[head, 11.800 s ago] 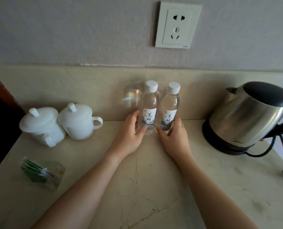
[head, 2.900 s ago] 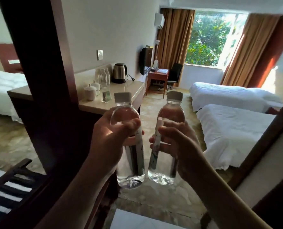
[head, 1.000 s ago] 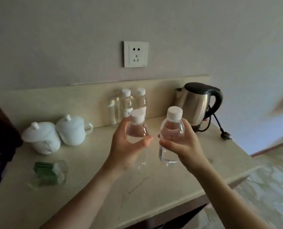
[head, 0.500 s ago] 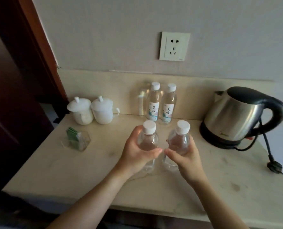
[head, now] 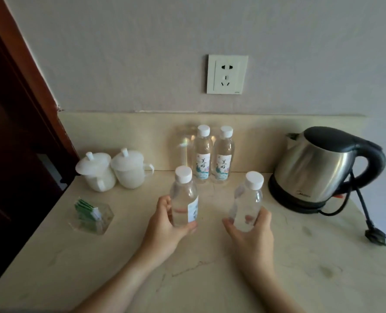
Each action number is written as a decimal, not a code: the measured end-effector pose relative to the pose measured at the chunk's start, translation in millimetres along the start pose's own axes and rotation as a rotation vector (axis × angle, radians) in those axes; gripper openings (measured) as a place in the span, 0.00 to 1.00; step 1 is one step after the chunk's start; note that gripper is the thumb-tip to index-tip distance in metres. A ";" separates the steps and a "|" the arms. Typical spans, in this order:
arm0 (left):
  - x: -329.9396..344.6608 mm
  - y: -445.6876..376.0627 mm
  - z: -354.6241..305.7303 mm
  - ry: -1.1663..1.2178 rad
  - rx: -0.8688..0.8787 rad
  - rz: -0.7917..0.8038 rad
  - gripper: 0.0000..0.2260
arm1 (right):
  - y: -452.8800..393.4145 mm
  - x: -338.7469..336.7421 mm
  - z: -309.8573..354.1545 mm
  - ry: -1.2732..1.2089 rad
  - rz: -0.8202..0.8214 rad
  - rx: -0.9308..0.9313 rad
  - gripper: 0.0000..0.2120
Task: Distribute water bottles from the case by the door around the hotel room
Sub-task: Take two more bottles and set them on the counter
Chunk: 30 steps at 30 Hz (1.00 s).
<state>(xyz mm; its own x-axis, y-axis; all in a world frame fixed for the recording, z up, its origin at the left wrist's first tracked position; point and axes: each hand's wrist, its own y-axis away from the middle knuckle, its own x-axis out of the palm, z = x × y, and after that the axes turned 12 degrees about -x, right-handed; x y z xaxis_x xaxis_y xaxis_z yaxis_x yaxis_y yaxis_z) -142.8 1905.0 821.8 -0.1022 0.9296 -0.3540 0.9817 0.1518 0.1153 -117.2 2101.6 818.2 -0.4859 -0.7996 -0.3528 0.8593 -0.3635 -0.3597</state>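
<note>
My left hand (head: 165, 224) grips a clear water bottle (head: 184, 196) with a white cap, upright over the marble counter (head: 300, 267). My right hand (head: 253, 233) grips a second capped bottle (head: 247, 201), tilted slightly right. Whether their bases touch the counter I cannot tell. Two more labelled bottles (head: 202, 154) (head: 223, 155) stand side by side against the backsplash, behind the held ones.
Two white lidded cups (head: 115, 170) sit at the back left. A clear holder of green tea sachets (head: 90, 214) lies front left. A steel kettle (head: 322, 168) with its black cord and plug (head: 374, 234) fills the right. Dark wood panel on the left; a wall socket (head: 227, 74) above.
Both hands have moved the two bottles apart and forward toward the back of the counter, and the view has closed in on the counter.
</note>
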 end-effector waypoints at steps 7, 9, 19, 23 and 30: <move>-5.7 -69.4 7.7 0.091 0.007 0.028 0.19 | -69.2 7.2 -25.0 0.073 0.075 -0.114 0.21; -4.4 -83.8 5.3 0.116 0.018 0.022 0.20 | -86.7 13.4 -31.6 0.092 0.083 -0.118 0.20; -2.9 -124.0 -7.8 0.013 0.120 -0.028 0.17 | -131.3 34.1 -42.4 0.072 0.155 -0.174 0.19; 2.3 -130.7 -8.9 0.040 0.120 -0.012 0.20 | -137.9 34.1 -46.2 0.084 0.170 -0.224 0.20; 5.0 -135.9 -3.0 0.031 0.129 -0.033 0.21 | -141.2 30.0 -55.3 0.061 0.211 -0.225 0.23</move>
<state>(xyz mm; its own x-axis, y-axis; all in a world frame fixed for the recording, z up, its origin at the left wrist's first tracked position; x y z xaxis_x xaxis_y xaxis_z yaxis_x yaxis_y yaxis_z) -277.2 1890.1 807.2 -0.1380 0.9350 -0.3268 0.9900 0.1401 -0.0175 -261.9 2155.4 810.6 -0.3148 -0.8135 -0.4891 0.8887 -0.0716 -0.4528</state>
